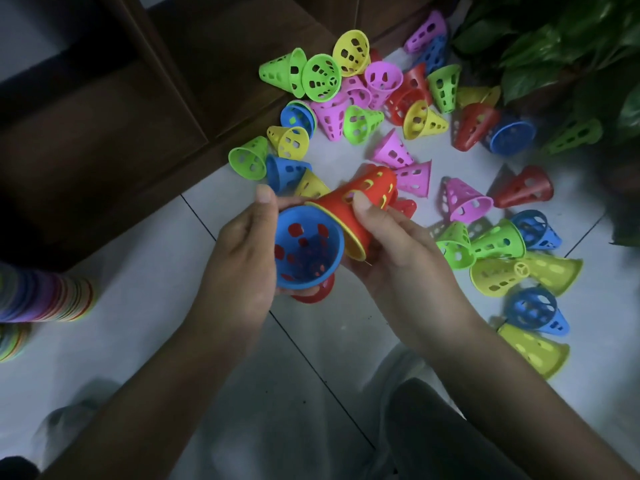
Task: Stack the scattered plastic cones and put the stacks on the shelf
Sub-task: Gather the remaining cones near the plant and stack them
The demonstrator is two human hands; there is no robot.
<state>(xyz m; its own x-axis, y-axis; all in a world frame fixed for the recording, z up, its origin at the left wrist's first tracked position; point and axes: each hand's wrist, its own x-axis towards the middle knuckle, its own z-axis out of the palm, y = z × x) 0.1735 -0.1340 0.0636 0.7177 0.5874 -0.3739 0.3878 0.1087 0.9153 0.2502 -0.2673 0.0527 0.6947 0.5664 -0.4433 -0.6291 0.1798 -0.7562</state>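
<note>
head view — left hand (242, 244) grips blue cone (306, 249); right hand (388, 237) grips red cone stack (360, 199) — above tiled floor (145, 306).

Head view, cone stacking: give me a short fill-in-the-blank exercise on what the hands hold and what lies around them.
1. The left hand holds a ____ cone with its open mouth facing the camera.
2. The right hand grips a red cone with a ____ rim showing beneath it.
3. The loose cones lie scattered on the ____ tiled floor.
4. Leaves of a ____ plant show at the upper right.

Missing words: blue; yellow; white; green
</note>
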